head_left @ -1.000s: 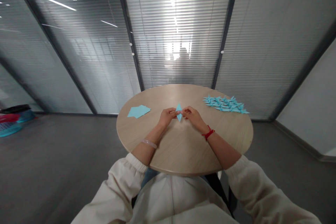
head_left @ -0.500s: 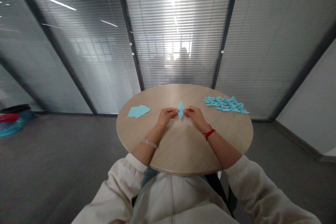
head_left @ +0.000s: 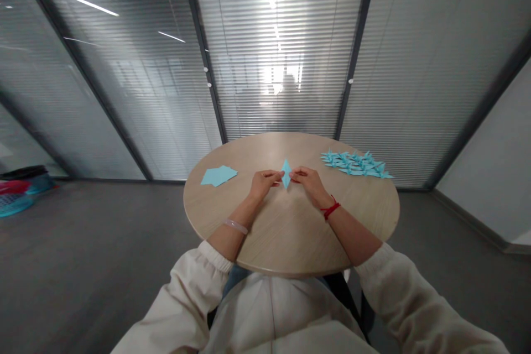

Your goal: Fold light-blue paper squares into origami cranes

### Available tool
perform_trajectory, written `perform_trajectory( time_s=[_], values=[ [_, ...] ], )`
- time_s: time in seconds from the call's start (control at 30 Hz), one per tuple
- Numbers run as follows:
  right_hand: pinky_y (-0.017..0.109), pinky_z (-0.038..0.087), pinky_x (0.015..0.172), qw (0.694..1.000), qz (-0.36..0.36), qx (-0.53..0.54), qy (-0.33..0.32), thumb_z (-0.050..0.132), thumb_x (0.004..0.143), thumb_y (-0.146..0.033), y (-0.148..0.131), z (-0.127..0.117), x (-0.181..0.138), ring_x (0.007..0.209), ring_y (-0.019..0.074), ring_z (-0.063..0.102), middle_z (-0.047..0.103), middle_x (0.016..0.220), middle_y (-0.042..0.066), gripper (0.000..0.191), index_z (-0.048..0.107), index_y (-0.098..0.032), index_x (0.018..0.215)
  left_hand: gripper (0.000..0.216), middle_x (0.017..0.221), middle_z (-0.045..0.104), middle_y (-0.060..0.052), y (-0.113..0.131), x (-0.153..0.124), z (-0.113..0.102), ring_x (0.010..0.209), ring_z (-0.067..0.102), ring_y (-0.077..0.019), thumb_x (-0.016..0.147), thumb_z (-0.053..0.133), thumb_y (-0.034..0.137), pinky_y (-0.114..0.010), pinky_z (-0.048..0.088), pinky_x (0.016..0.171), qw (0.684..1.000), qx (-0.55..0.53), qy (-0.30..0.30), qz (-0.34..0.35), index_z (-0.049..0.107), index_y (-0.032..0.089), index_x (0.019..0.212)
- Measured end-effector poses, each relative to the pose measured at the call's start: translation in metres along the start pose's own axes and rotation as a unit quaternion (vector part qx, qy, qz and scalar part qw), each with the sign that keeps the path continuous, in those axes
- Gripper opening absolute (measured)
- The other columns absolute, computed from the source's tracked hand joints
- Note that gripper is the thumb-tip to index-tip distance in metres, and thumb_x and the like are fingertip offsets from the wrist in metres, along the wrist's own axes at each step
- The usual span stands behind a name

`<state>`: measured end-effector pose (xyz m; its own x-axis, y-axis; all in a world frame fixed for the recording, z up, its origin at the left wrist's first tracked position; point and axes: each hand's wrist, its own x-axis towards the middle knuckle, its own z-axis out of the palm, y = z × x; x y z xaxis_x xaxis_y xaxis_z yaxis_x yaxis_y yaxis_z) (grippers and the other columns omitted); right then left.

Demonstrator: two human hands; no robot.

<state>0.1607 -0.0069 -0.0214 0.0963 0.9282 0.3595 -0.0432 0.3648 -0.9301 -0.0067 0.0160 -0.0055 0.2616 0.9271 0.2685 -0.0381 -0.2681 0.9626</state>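
Between my two hands is a light-blue folded paper [head_left: 286,173], a narrow diamond with its points toward and away from me. My left hand [head_left: 265,183] pinches its left edge between thumb and fingers. On the opposite edge, my right hand [head_left: 307,181] grips the paper the same way. Flat light-blue paper sheets [head_left: 219,175] lie overlapping to the left of my left hand. Several folded light-blue paper cranes [head_left: 355,164] are gathered in a cluster beyond my right hand.
The round wooden table [head_left: 286,243] reaches close to my body. Behind it stands a glass wall with blinds [head_left: 277,116]. Baskets [head_left: 19,199], one of them blue, sit on the floor at the far left.
Both hands keep hold of the folded paper in nearly the same place. The paper is tilted very slightly differently; the sheets and the cranes lie as before.
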Motion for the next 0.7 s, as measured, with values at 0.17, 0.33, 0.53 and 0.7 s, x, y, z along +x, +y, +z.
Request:
perform_trajectory(
  time_s=[0.17, 0.33, 0.53, 0.7],
  values=[
    [0.028, 0.045, 0.071, 1.000, -0.006, -0.019, -0.003, 0.071, 0.063, -0.036, -0.005, -0.001, -0.001, 0.066, 0.0150, 0.059, 0.065, 0.066, 0.000, 0.020, 0.066, -0.017, 0.066, 0.035, 0.072, 0.066, -0.006, 0.002, -0.002, 0.005, 0.067, 0.059, -0.0148, 0.060, 0.076, 0.045, -0.031, 0.052, 0.067, 1.000, -0.020, -0.015, 0.004, 0.069, 0.012, 0.069],
    [0.028, 0.045, 0.069, 0.999, -0.002, -0.026, -0.032, 0.070, 0.064, -0.034, -0.004, -0.002, 0.000, 0.065, 0.0146, 0.059, 0.065, 0.065, 0.000, 0.017, 0.064, -0.017, 0.065, 0.038, 0.079, 0.066, -0.005, 0.005, -0.003, 0.007, 0.071, 0.060, -0.0141, 0.059, 0.078, 0.043, -0.028, 0.049, 0.068, 0.998, -0.034, -0.059, 0.008, 0.068, 0.013, 0.080],
    [0.028, 0.043, 0.068, 0.993, -0.028, -0.092, -0.063, 0.068, 0.066, -0.037, 0.006, 0.000, 0.004, 0.065, 0.0150, 0.058, 0.065, 0.067, 0.001, 0.020, 0.064, -0.017, 0.067, 0.035, 0.067, 0.062, -0.002, 0.007, -0.001, 0.006, 0.065, 0.056, -0.0133, 0.054, 0.081, 0.040, -0.026, 0.043, 0.064, 0.998, -0.013, -0.041, 0.036, 0.065, 0.014, 0.070],
    [0.027, 0.043, 0.068, 0.994, -0.012, -0.079, -0.080, 0.071, 0.063, -0.038, 0.007, 0.002, 0.003, 0.070, 0.0150, 0.058, 0.065, 0.075, 0.002, 0.027, 0.064, -0.017, 0.078, 0.032, 0.061, 0.057, 0.001, 0.011, -0.005, 0.006, 0.061, 0.051, -0.0115, 0.057, 0.078, 0.041, -0.024, 0.039, 0.061, 0.998, 0.001, -0.030, 0.056, 0.060, 0.015, 0.062]
  ],
)
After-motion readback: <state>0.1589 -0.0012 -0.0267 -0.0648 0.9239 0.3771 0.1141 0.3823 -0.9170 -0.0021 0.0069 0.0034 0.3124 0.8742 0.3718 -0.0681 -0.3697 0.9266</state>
